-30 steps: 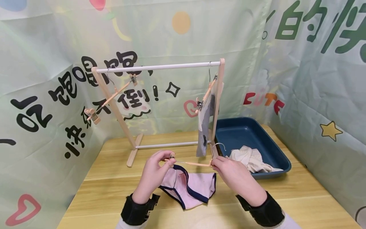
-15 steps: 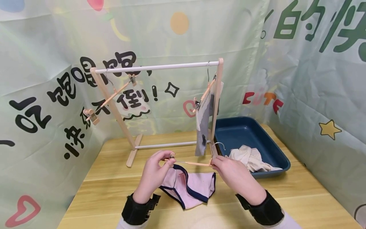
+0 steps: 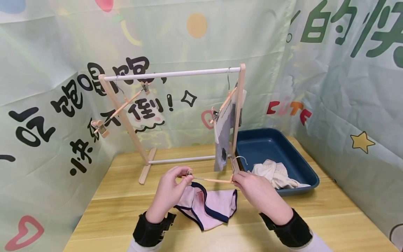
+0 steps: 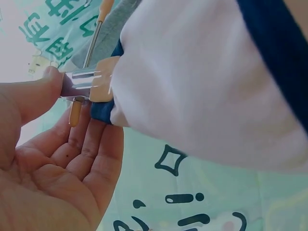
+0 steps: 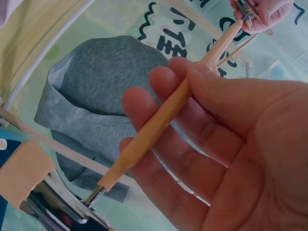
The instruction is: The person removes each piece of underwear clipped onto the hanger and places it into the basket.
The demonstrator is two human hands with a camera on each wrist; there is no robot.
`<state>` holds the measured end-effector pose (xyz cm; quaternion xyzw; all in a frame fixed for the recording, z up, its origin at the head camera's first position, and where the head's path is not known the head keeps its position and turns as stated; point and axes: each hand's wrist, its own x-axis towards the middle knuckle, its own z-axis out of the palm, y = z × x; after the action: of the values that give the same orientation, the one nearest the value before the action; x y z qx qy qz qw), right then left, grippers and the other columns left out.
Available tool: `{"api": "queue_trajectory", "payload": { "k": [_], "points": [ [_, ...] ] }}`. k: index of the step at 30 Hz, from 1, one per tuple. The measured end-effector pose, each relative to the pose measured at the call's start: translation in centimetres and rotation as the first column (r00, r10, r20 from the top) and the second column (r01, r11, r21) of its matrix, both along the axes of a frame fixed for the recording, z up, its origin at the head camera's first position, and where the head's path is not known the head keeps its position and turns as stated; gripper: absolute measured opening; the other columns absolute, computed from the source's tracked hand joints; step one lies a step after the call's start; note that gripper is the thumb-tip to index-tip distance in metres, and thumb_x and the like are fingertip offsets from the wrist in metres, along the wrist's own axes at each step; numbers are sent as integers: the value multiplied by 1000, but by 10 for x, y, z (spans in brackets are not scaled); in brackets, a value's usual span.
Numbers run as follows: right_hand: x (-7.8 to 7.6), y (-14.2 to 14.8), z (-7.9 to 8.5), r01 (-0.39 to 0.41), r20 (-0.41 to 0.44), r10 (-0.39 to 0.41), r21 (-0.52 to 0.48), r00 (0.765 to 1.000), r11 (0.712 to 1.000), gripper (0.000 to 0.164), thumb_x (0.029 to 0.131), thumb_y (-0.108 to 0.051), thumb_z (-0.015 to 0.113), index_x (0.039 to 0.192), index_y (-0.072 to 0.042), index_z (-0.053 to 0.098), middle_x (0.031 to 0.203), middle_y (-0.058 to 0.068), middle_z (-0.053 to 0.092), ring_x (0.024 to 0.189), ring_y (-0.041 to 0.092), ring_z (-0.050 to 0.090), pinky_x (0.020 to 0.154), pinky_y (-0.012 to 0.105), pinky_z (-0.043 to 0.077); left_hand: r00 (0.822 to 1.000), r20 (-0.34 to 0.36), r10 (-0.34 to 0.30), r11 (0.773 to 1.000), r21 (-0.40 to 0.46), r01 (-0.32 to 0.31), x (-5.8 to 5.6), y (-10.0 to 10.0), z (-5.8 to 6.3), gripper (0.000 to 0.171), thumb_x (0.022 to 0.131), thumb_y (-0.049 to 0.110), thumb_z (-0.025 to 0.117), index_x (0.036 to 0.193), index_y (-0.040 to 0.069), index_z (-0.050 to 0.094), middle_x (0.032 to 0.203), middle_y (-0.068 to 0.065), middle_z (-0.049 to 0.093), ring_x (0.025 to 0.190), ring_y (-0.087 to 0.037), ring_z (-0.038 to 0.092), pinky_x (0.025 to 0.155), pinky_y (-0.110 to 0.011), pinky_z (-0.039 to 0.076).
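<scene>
A pair of pink underpants [image 3: 217,206] with navy trim hangs low over the table, its corner caught in one clip [image 4: 103,79] of a clip hanger [image 3: 217,180]. My left hand [image 3: 171,187] pinches that clip between thumb and fingers, as the left wrist view shows. Near its middle, just under the metal hook [image 3: 240,158], my right hand [image 3: 259,189] grips the hanger's orange bar between thumb and fingers. The hanger's other clip [image 5: 29,168] sticks out beyond my right hand in the right wrist view; no fabric shows in it.
A small rack with a white top rail [image 3: 173,74] stands behind. An unloaded clip hanger [image 3: 126,104] hangs at its left end, a grey garment [image 3: 223,140] on another at its right. To the right lies a blue tray [image 3: 310,168] holding cream cloth [image 3: 275,174].
My hands, the hanger and the underpants hold nearly still. The head view shifts very slightly, and the grey garment turns a little on the rack.
</scene>
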<state>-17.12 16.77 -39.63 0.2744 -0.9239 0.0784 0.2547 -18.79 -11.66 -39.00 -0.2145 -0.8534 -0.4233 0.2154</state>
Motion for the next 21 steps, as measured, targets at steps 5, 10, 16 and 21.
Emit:
{"api": "queue_trajectory", "payload": {
  "k": [5,10,16,21],
  "points": [
    [0,1,0,1,-10,-1,8,1000,1000,14,89,-15,81,89,-20,67,84,-9,64,67,11,62,52,27,50,1000,28,-3,999,-37,5,-1,0,4,14,91,12,79,104,9,75,98,-2,73,92,-16,70,86,-36,58],
    [-2,2,-1,2,-16,-2,15,1000,1000,14,89,-15,81,89,-19,67,84,-8,64,66,10,61,52,26,50,998,59,-12,998,-60,15,-3,1,7,11,91,10,78,102,10,74,96,0,72,91,-15,69,85,-37,58],
    [-3,4,-1,2,-27,-2,25,1000,1000,12,89,-16,81,91,-19,69,85,-7,65,66,10,62,53,28,52,998,48,-37,994,-105,42,-5,2,8,9,92,8,76,101,9,72,92,1,70,87,-14,68,82,-36,57],
    [-1,4,0,2,-23,-2,13,1000,1000,13,90,-16,80,89,-19,68,86,-8,65,66,10,63,53,27,52,998,48,-50,987,-149,57,-6,1,8,8,94,8,74,101,8,72,92,2,68,88,-14,66,83,-35,56]
  ]
}}
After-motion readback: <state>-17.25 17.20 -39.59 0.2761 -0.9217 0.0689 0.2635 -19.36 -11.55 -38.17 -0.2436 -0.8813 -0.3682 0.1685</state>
